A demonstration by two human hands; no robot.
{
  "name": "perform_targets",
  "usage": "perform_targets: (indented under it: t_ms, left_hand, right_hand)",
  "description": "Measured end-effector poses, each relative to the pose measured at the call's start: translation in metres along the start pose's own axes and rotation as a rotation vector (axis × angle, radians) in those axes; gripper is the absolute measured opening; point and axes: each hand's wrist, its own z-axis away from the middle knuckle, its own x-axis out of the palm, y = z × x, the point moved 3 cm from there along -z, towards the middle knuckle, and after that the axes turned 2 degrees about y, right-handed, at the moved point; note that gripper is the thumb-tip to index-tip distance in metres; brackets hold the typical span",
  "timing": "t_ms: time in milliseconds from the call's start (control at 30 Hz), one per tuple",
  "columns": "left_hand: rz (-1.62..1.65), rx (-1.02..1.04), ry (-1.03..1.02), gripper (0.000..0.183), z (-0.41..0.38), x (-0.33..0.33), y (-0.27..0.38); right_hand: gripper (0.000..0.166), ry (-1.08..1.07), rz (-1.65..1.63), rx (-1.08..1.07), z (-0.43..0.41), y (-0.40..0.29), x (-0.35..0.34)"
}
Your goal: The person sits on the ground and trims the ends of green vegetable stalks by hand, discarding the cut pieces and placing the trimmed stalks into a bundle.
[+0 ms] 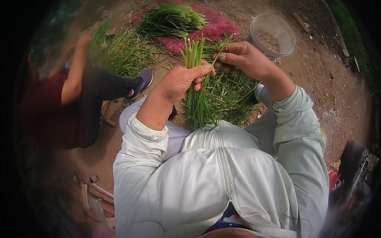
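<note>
My left hand (189, 78) is closed around a bunch of long green stalks (193, 55), their pale cut ends up and their thin leaves hanging towards my lap. Just right of it, my right hand (238, 58) pinches a green stalk with some limp leaf bits between thumb and fingers. Below both hands a loose heap of green and yellowed leaves (232, 98) lies on the ground between my legs. Beyond them, a thick pile of similar green stalks (172, 20) rests on pink netting (220, 25).
A whitish plastic bucket (273, 37) with brownish contents stands at the upper right. At the left sits another person (59, 98) in a dark red top, beside a second heap of leaves (128, 53). Wooden pieces (98, 205) lie at the lower left.
</note>
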Motion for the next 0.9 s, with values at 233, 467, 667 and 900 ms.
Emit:
perform_targets:
  t_ms: [233, 467, 667, 900]
  left_hand:
    - [0.011, 0.001, -0.011, 0.022, 0.001, 0.001, 0.001]
    - [0.012, 0.000, 0.009, 0.020, 0.002, 0.000, 0.004]
    - [-0.018, 0.016, 0.014, 0.021, 0.001, -0.001, 0.004]
    - [-0.061, 0.046, 0.034, 0.020, 0.002, -0.002, 0.003]
  right_hand:
    - [0.022, -0.001, -0.001, -0.050, 0.000, -0.002, 0.003]
    - [0.018, 0.105, -0.131, 0.083, 0.000, -0.004, 0.006]
    - [0.016, 0.252, -0.311, 0.062, -0.004, 0.010, -0.005]
    - [0.013, 0.403, -0.457, -0.010, -0.004, 0.010, -0.032]
